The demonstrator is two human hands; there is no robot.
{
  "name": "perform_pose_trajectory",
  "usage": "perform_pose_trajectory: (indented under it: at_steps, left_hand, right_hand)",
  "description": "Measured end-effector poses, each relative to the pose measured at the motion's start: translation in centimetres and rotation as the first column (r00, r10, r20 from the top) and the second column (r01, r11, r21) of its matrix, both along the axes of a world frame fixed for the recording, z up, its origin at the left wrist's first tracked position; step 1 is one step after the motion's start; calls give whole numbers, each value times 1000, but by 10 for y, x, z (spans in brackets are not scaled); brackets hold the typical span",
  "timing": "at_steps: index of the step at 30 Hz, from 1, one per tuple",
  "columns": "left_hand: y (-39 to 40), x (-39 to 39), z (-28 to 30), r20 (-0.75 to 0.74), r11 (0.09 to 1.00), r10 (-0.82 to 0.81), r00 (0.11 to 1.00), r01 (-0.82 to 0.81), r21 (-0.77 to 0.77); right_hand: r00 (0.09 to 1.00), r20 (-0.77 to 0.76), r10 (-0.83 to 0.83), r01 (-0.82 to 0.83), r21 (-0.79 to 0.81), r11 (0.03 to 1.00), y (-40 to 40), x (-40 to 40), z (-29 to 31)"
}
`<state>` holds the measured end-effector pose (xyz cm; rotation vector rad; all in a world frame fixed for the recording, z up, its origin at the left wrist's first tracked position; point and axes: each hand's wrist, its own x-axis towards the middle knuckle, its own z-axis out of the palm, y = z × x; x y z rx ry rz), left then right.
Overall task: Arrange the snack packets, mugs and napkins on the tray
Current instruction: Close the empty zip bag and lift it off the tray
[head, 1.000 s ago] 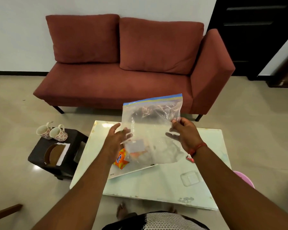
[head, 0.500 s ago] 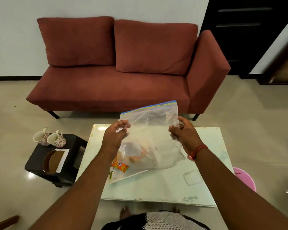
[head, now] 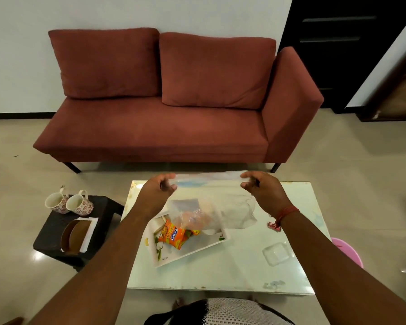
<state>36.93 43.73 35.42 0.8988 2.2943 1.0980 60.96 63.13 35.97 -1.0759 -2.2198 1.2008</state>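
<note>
A clear zip bag (head: 223, 207) hangs over the glass table, stretched wide by its top edge. My left hand (head: 158, 191) pinches the left corner and my right hand (head: 261, 191) pinches the right corner. Snack packets show dimly through the plastic near its bottom. Under the bag lies a white tray (head: 197, 250), askew, with an orange snack packet (head: 174, 235) on it. Two floral mugs (head: 68, 204) stand on a dark stool at the left, beside white napkins (head: 87, 233) that lie under brown coasters.
The pale glass table (head: 220, 273) carries a small clear lid (head: 277, 253) at the right and a red wrapper (head: 274, 226) near my right wrist. A red sofa (head: 162, 127) stands behind. The dark stool (head: 54, 231) is at the left, a pink tub (head: 347, 252) at the right.
The bag has dropped lower and tipped flat, its top edge now pulled wide between my hands, which have moved apart. The tray and the orange packet show more.
</note>
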Motion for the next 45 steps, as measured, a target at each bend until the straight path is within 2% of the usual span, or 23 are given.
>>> perform_pose_trajectory:
  at_steps: [2, 5, 7, 9, 11, 12, 14, 17, 19, 21, 23, 25, 28, 33, 38, 41, 45]
  left_hand:
    - [2, -2, 2, -146, 999, 12, 989, -17, -35]
    - [9, 0, 7, -294, 999, 26, 955, -37, -30]
    - [17, 1, 14, -365, 1000, -19, 931, 10, -25]
    - [29, 6, 24, -408, 995, -100, 908, 99, -24]
    - [45, 14, 35, -406, 983, -171, 898, 184, -7]
    - [53, 19, 40, -395, 979, -182, 900, 205, 16]
    - [66, 27, 47, -353, 975, -141, 925, 192, 115]
    - [71, 28, 50, -202, 959, 102, 974, -43, 281]
    - [67, 23, 45, -108, 945, 235, 966, -201, 257]
    - [62, 20, 37, 151, 968, 180, 972, -202, 151]
    - [60, 22, 29, 498, 989, 30, 867, -100, 114]
    - [60, 24, 25, 614, 991, -67, 787, -17, 131]
    - [67, 27, 24, 638, 984, -74, 767, -49, 173]
    - [75, 24, 25, 549, 978, 7, 836, -119, 169]
    - [73, 17, 30, 465, 986, -92, 880, 16, 166]
    - [71, 13, 30, 375, 984, -137, 917, 83, 157]
    - [75, 13, 30, 387, 977, -78, 919, -8, 215]
  right_hand:
    - [995, 103, 19, -32, 125, 992, 2, -2, 2]
    - [974, 226, -4, -49, 228, 972, 7, -1, 3]
    - [947, 316, 58, -164, 320, 933, 7, -2, 7]
    - [884, 427, 193, -337, 295, 894, 3, -9, 12]
    - [827, 484, 288, -431, 215, 876, -3, -21, 14]
    - [835, 460, 303, -423, 184, 887, -5, -28, 15]
    - [929, 249, 273, -286, 17, 958, -9, -40, 17]
    - [992, -89, 90, -112, -294, 949, -10, -48, 21]
    - [975, -218, -34, -60, -410, 910, -6, -48, 23]
    - [946, -292, -140, -29, -506, 862, -1, -46, 24]
    - [927, -320, -196, -30, -584, 811, 2, -46, 21]
    - [922, -330, -200, -57, -629, 775, 1, -48, 19]
    - [933, -308, -183, -64, -645, 762, -2, -52, 16]
    - [940, -282, -194, -42, -658, 752, -1, -55, 13]
    - [967, -249, -48, -122, -622, 773, 10, -49, 18]
    - [966, -258, -37, -127, -593, 795, 16, -47, 21]
    - [947, -316, -52, -152, -586, 796, 15, -50, 22]
